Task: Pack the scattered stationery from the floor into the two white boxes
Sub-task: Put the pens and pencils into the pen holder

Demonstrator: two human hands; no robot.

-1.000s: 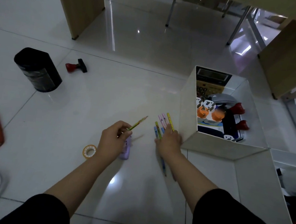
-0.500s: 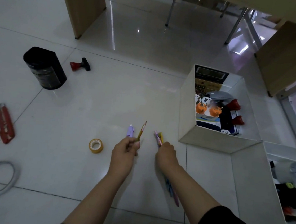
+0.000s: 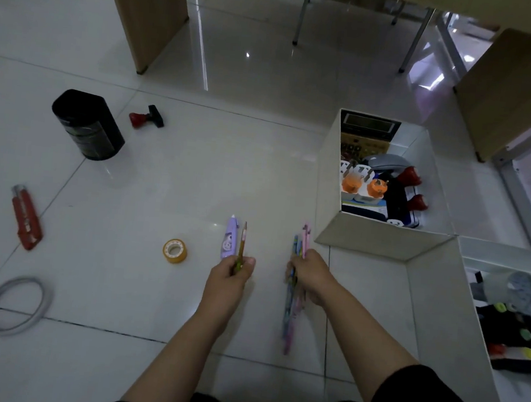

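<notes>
Pencil [image 3: 242, 244] upright beside purple corrector [image 3: 230, 238]; pen bundle [image 3: 294, 288] near white box [image 3: 380, 242].

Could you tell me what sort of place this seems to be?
Probably an office or classroom: a glossy tiled floor, wooden desk panels with metal legs, and stationery such as a box cutter and tape roll scattered about.

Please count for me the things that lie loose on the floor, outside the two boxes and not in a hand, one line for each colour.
Black: 1, the cylinder
Red: 2, the stamp and the utility knife
Yellow: 1, the tape roll
Purple: 1, the correction tape
Grey: 1, the cable loop
Total: 6
</notes>
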